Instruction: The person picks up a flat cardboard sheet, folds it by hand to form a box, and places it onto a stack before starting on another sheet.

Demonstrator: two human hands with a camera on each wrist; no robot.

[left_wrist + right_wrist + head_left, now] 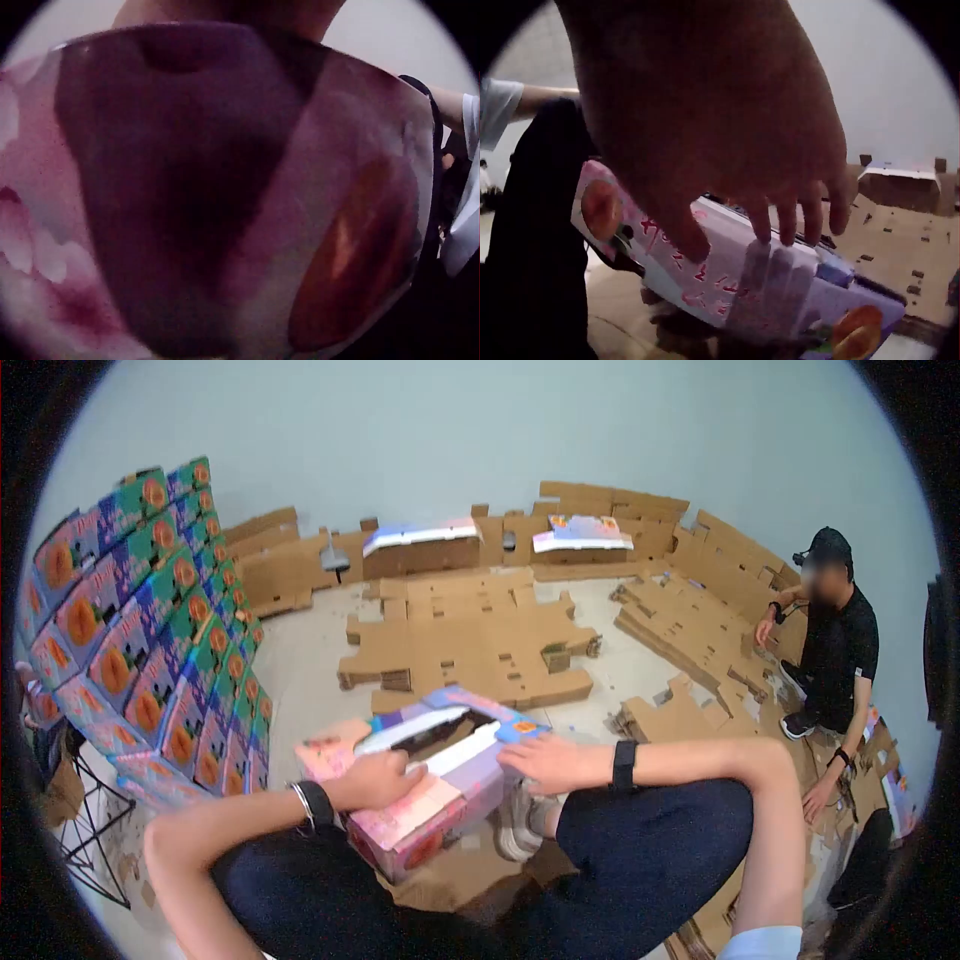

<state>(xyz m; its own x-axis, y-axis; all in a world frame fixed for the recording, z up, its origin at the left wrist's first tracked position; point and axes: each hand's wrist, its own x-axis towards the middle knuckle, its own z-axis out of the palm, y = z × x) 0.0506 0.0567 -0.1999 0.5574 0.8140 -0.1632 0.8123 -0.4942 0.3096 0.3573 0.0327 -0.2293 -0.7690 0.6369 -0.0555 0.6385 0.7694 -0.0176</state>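
Observation:
A colourful fruit-printed cardboard carton point(455, 785) stands in front of the person's legs, with a long opening in its top. My left hand point(380, 780) grips the near left part of the top, its fingers curled at the edge of the opening. In the left wrist view the carton's printed side point(352, 247) fills most of the picture, with dark shadow across it. My right hand point(545, 762) lies at the right end of the top, fingers fairly straight. The right wrist view shows its fingertips point(786, 232) at the top edge and the thumb over the lettered side.
Stacked printed cartons point(150, 650) form a wall at left. Flat brown cardboard sheets point(470, 635) lie ahead, more point(690, 620) at right. Two partly folded cartons point(425, 545) stand at the back wall. Another person point(840, 630) crouches at right, and a black wire stand point(95, 825) is at lower left.

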